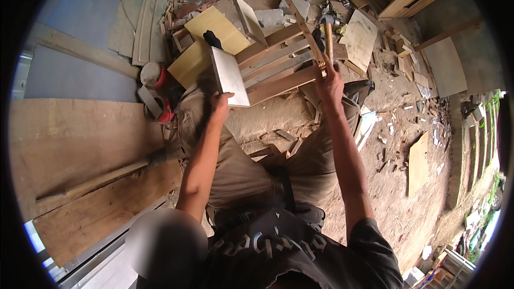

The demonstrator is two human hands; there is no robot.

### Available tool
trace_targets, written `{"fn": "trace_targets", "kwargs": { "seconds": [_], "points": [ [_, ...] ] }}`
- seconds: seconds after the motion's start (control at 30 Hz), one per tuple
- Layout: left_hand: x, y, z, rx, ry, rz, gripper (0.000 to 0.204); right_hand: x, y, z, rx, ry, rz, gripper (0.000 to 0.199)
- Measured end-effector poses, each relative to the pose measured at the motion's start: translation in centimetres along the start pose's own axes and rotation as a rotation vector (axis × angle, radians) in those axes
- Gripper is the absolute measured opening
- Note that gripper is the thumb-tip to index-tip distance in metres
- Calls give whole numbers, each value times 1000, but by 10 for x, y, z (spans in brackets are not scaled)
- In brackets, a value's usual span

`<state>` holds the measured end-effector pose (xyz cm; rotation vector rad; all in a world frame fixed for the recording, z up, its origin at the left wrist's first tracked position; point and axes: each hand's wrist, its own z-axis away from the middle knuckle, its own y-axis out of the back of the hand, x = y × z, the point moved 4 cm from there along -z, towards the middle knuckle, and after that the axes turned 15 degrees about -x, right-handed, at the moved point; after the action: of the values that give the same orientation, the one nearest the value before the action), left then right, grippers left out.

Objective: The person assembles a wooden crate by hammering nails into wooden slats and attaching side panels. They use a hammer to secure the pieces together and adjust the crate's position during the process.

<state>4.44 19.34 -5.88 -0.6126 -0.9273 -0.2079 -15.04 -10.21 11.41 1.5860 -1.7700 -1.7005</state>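
Observation:
A slatted wooden frame (278,85) with several parallel rails lies between my knees. White-faced boards stand at its left end, one near (231,77) and one far (249,21). My left hand (220,105) grips the lower corner of the near white board, thumb on its face. My right hand (330,83) is closed round the wooden handle of a hammer (329,43), its metal head pointing away from me. A narrow wood strip (305,25) slants across the frame's right end and meets my right fingers; I cannot tell whether they grip it too.
Yellowish boards (217,31) lie beyond my left knee, near a red container (165,112). A loose panel (357,40) lies right of the hammer. Wood scraps (412,67) litter the dirt floor at right. Large plywood sheets (85,139) and a brush (168,152) are at left.

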Motion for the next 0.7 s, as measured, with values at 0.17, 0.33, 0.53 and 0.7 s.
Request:
{"fn": "trace_targets", "kwargs": {
  "seconds": [0.17,0.33,0.53,0.7],
  "points": [
    [-48,-31,-33,-98,41,326,50,-75,57,-41,-135,88,156,46],
    [-107,-51,-42,-61,11,449,47,-104,50,-40,-291,194,283,43],
    [-101,-28,-44,102,139,-659,59,-97,57,-5,-381,92,229,50],
    [-40,-18,-47,163,-288,-661,69,-117,59,4,-374,158,59,52]
  ]
}}
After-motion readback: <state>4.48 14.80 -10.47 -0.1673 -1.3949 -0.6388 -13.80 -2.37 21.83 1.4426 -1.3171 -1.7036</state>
